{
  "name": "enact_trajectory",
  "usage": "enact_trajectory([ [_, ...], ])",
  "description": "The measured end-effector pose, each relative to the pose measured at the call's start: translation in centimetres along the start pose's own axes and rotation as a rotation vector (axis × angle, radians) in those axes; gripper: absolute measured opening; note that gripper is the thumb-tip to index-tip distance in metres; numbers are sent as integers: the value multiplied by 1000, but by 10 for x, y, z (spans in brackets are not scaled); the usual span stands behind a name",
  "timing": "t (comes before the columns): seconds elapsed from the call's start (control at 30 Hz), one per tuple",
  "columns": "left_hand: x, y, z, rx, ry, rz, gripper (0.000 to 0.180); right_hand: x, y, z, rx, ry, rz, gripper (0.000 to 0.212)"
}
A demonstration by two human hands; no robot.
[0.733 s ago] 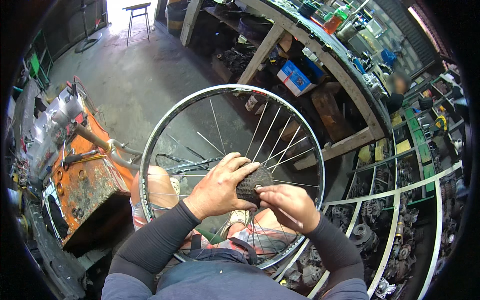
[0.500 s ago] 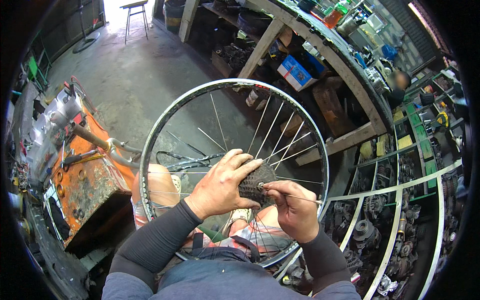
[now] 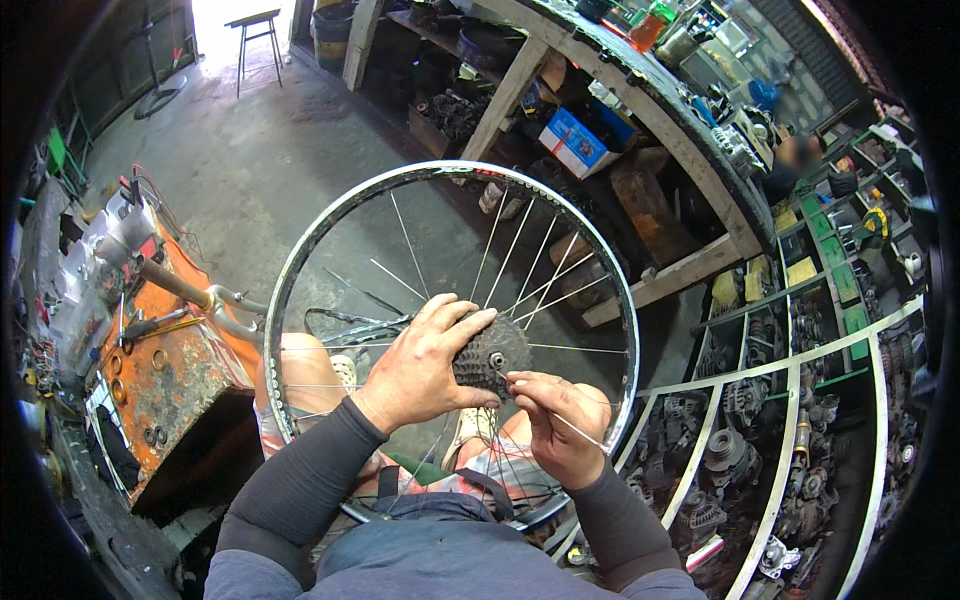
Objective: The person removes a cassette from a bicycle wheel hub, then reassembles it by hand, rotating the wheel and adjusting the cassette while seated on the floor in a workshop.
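Observation:
A bicycle wheel [image 3: 447, 168] rests upright-tilted across my lap, with spokes on only part of its rim. At its hub sits a dark, greasy sprocket cluster [image 3: 512, 345], its axle end showing in the middle. My left hand [image 3: 425, 355] grips the cluster from the left, fingers over the top and thumb underneath. Just below right of the axle, my right hand [image 3: 562, 425] pinches a thin spoke [image 3: 578, 432] between thumb and fingers. That spoke slants from the hub area down to the right towards the rim. Its inner end is too small to make out.
Left stands an orange, grimy box [image 3: 190, 390] with rings and a hammer-like tool on top. A bare metal frame tube [image 3: 172, 280] juts over it. Racks of machine parts [image 3: 735, 455] fill the right. Beyond is a workbench [image 3: 690, 160]; a person [image 3: 790, 165] is behind it.
The view and wheel have shifted slightly. My right fingers have moved from in front of the axle to below it, uncovering the axle end, and the spoke now slants more. My left hand keeps its grip.

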State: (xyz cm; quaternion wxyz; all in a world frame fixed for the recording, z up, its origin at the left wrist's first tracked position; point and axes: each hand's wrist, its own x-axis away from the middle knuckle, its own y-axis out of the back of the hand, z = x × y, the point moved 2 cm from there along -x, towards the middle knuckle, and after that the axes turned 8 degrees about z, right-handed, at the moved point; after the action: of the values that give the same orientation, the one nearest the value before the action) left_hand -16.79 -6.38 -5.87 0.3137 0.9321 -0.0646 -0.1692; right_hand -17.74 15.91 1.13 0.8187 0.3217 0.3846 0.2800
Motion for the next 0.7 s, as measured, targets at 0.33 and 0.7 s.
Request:
enact_trajectory([
  [0.33,0,-1,2,7,4,4,111,54,-26,-28,-538,-390,-126,22],
  [0.7,1,-1,-1,-46,0,2,108,42,-30,-25,-631,-381,-128,26],
])
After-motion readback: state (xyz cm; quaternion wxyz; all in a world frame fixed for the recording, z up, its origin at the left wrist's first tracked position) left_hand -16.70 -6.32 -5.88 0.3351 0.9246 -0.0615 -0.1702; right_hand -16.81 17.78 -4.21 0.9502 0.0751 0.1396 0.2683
